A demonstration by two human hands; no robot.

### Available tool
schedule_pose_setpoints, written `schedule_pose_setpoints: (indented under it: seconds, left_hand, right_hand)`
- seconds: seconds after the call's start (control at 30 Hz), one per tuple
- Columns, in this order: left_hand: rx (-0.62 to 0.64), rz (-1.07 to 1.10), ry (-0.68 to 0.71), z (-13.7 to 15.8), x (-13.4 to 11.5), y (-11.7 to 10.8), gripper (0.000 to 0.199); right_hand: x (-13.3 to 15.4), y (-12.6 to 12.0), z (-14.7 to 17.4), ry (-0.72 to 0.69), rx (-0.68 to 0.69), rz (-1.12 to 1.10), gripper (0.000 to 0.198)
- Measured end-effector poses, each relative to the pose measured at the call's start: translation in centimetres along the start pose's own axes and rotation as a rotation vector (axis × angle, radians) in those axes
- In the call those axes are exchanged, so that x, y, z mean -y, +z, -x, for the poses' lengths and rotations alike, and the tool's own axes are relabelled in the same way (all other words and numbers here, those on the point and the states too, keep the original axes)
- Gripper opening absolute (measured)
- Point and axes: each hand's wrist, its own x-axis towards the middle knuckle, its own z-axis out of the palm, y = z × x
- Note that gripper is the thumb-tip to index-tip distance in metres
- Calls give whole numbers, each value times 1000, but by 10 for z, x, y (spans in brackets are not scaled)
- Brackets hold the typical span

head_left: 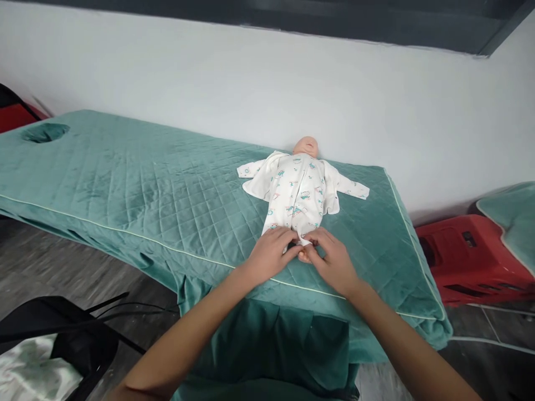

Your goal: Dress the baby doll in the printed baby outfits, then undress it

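A baby doll [308, 146] lies on its back on the green quilted bed, its head by the wall. It wears a white baby outfit [292, 189] with a small coloured print, the sleeves spread to both sides. My left hand [273, 250] and my right hand [332, 257] meet at the lower end of a trouser leg. Both hands have their fingers closed on the white cuff [304, 241], thumbs toward each other. Just below the cuff a bit of the doll's foot [304, 256] shows. The other leg's end is mostly hidden behind my left hand.
The green quilted bed [167, 184] stretches left to a round face hole [45, 132]. A white wall [209, 78] runs behind it. On the right stands a red plastic stool [472, 250]; at lower left is a black chair [62, 323] with printed cloth [37, 370] on it.
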Motion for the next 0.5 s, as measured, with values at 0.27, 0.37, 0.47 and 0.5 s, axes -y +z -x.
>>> schedule_pose_setpoints:
  seconds: [0.27,0.37,0.47,0.5]
  left_hand:
    - [6,96,-132,-4,-2,3,7]
    - [-12,16,-116,-4,3,7,13]
    - [-22,-50,-34,1,6,11,16]
    - [-32,-64,4,4,6,11,16]
  right_hand:
    - [0,1,7,7,9,98,9]
    - [-5,5,15,24,72,273,9]
    - [-11,9,22,82,130,419,10]
    - [-13,10,24,105,145,443,9]
